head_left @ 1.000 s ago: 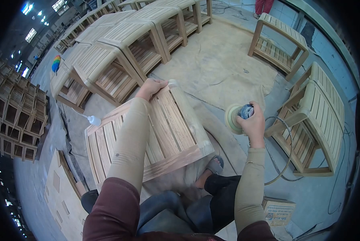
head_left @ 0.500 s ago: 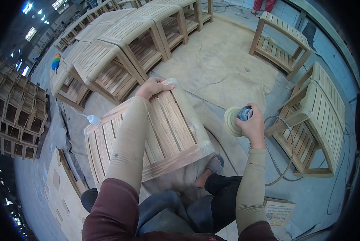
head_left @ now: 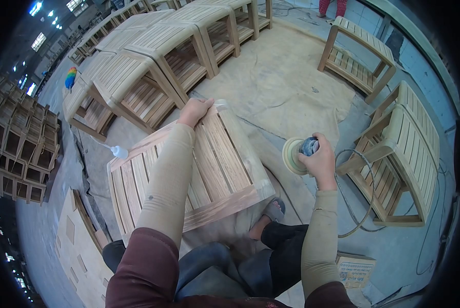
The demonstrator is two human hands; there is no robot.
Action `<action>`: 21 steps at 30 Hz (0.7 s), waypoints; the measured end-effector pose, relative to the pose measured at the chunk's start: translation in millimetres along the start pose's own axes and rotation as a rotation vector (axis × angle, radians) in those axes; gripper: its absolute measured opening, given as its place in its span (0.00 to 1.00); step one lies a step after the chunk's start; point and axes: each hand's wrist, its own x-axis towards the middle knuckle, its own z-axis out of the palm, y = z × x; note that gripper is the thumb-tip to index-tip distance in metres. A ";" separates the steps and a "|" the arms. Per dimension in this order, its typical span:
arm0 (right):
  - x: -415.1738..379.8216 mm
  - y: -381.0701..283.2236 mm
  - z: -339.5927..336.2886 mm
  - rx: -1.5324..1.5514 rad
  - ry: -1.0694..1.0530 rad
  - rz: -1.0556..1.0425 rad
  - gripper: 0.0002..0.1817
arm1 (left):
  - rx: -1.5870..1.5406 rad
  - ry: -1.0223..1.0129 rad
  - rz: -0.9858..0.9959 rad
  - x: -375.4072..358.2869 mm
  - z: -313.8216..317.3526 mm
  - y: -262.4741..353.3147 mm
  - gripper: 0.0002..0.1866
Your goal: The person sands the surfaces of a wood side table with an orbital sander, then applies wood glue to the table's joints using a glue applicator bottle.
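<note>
A slatted wooden panel (head_left: 224,149) with rounded, paler corners lies tilted in front of my knees. My left hand (head_left: 195,111) is closed over its far edge, near the upper corner; the fingertips are partly hidden. To the right of the panel, my right hand (head_left: 320,163) grips a round sander (head_left: 293,155) by its dark blue body. The sander's pale disc faces left toward the panel and stands apart from it. A small white bottle (head_left: 119,152) is at the panel's left edge.
Finished-looking slatted benches (head_left: 163,38) stand in a row at the back left. More benches (head_left: 409,149) are at the right, beside a looping hose (head_left: 372,192). A cardboard box (head_left: 355,270) sits at lower right, and stacked frames (head_left: 22,141) at far left. Another person's legs (head_left: 332,6) show at the top.
My left thumb has drawn back from the panel's corner toward the hand. My right hand and the sander have shifted slightly left.
</note>
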 end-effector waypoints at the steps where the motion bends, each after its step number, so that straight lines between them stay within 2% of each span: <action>1: 0.0 -0.1 -0.5 0.000 -0.003 -0.001 0.33 | -0.003 0.001 0.001 1.1 0.3 -1.2 0.23; 4: 0.9 0.7 -1.6 -0.004 -0.004 -0.001 0.33 | 0.118 0.012 0.031 -6.3 -1.4 4.0 0.28; 6: 1.5 1.0 -2.1 -0.007 0.001 0.000 0.33 | 0.093 -0.027 -0.004 -13.1 -5.0 11.0 0.21; 7: 2.4 0.6 -2.5 -0.008 0.006 -0.003 0.33 | 0.089 -0.027 -0.002 -16.8 -6.3 13.6 0.21; 9: 3.0 -3.5 -3.2 -0.011 0.010 -0.014 0.33 | -0.172 -0.150 -0.084 -28.3 -9.7 18.3 0.16; 13: 4.1 -17.4 -3.4 0.017 0.033 -0.025 0.33 | -0.222 -0.159 0.024 -60.2 -18.9 14.4 0.17; 15: 3.3 -29.1 -3.3 0.030 0.046 -0.050 0.33 | 0.032 0.066 0.551 -67.7 -13.6 -15.3 0.20; 16: 4.2 -36.7 -4.1 0.050 0.046 -0.105 0.33 | 0.227 0.144 0.679 -80.4 -15.9 -23.8 0.18; 18: -5.7 -57.4 -11.2 0.072 0.057 -0.162 0.32 | -0.037 -0.089 0.605 -124.8 -38.1 -42.9 0.16; 20: -23.3 -95.6 -29.0 0.081 -0.024 -0.343 0.31 | -0.239 -0.078 0.522 -180.1 -67.0 -67.8 0.13; 21: -34.2 -108.7 -34.1 0.079 -0.017 -0.351 0.31 | -0.227 0.064 0.487 -210.2 -87.0 -80.8 0.12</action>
